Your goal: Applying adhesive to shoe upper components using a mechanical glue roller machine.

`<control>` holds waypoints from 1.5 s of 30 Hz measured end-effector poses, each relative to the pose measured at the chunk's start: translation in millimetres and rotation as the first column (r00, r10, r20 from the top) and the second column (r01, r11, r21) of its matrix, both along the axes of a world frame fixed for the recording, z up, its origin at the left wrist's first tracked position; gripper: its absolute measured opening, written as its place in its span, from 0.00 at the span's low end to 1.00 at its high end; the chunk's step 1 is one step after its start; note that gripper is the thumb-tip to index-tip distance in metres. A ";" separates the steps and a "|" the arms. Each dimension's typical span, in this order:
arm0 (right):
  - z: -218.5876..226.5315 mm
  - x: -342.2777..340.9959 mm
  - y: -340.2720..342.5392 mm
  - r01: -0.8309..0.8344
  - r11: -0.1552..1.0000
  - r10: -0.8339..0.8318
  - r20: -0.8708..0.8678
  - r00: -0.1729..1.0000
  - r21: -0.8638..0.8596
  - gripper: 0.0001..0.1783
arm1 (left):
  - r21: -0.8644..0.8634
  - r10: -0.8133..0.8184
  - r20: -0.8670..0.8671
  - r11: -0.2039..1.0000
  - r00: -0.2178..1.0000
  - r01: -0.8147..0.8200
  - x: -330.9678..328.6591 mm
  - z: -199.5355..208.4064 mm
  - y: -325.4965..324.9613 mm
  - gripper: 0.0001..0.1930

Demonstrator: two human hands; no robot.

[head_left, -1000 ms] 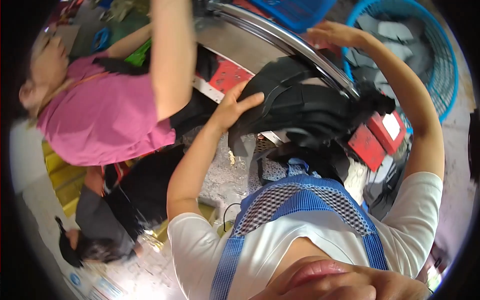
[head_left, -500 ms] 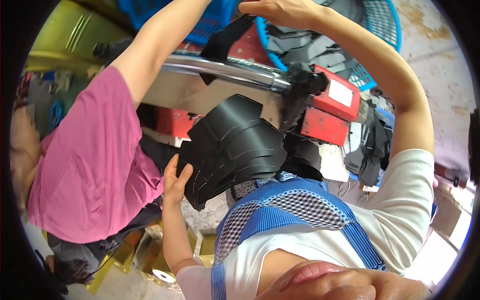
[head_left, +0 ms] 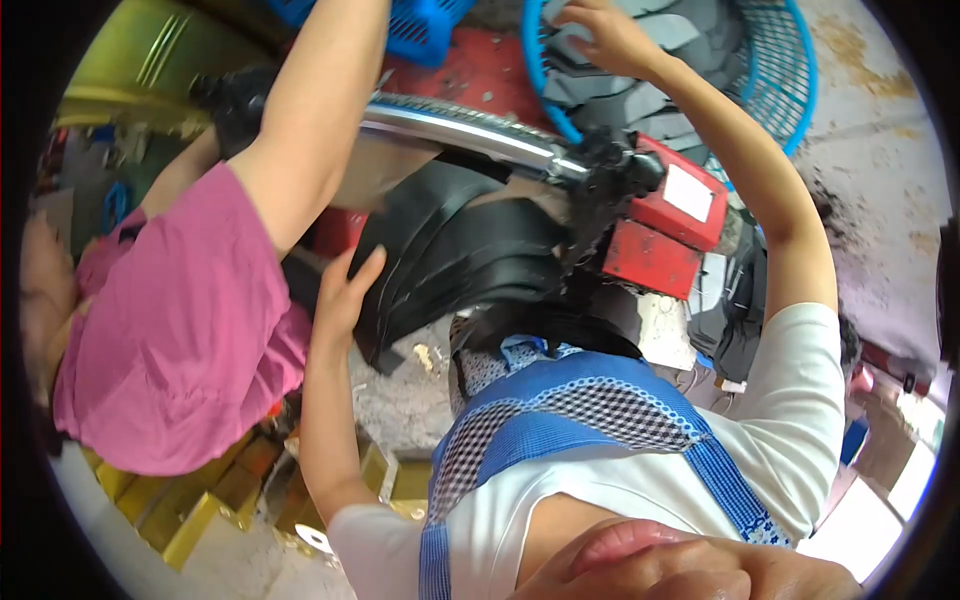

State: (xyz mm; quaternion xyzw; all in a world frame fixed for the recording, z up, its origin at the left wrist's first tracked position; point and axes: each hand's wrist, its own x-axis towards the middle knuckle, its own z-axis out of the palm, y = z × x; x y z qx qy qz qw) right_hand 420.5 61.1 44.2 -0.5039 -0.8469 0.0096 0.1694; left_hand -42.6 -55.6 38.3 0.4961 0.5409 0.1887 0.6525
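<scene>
Currently, a fanned stack of black sheets (head_left: 470, 250) is seen between the chrome bar (head_left: 460, 138) and the blue apron (head_left: 580, 400). At its left edge the left hand (head_left: 342, 298) is placed, thumb apart from fingers; whether a sheet is pinched cannot be told. The right hand (head_left: 612, 40) is held over the blue basket (head_left: 782, 85), fingers loosely spread, nothing seen in it. Sheets are judged light, bendable, prone to sliding; hold is best taken at the edge, layers together.

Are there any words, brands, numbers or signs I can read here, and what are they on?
None can be read.
White label on the upper red box: any print is too small or blurred.
Black pieces by the left hand: no readable marks.
</scene>
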 end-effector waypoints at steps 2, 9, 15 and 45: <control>4.7 -78.2 16.1 -0.158 0.813 0.051 -0.202 0.978 -0.561 0.13 | -0.044 0.008 -0.018 0.999 1.000 -0.009 -10.3 0.6 -3.3 0.19; -3.3 -130.0 51.5 -0.238 0.751 0.359 0.079 0.930 -0.616 0.16 | 0.002 0.026 0.222 1.000 0.975 -0.027 -75.8 25.8 -59.7 0.28; 70.7 -104.3 33.0 -0.411 0.908 0.379 0.264 0.887 0.079 0.10 | -0.071 0.169 0.133 0.985 0.977 -0.161 -67.2 23.2 -63.2 0.33; 49.7 -119.7 44.7 -0.211 0.914 0.283 0.171 0.944 -0.346 0.13 | -0.132 0.152 0.269 0.984 0.951 -0.120 -68.9 17.8 -45.2 0.20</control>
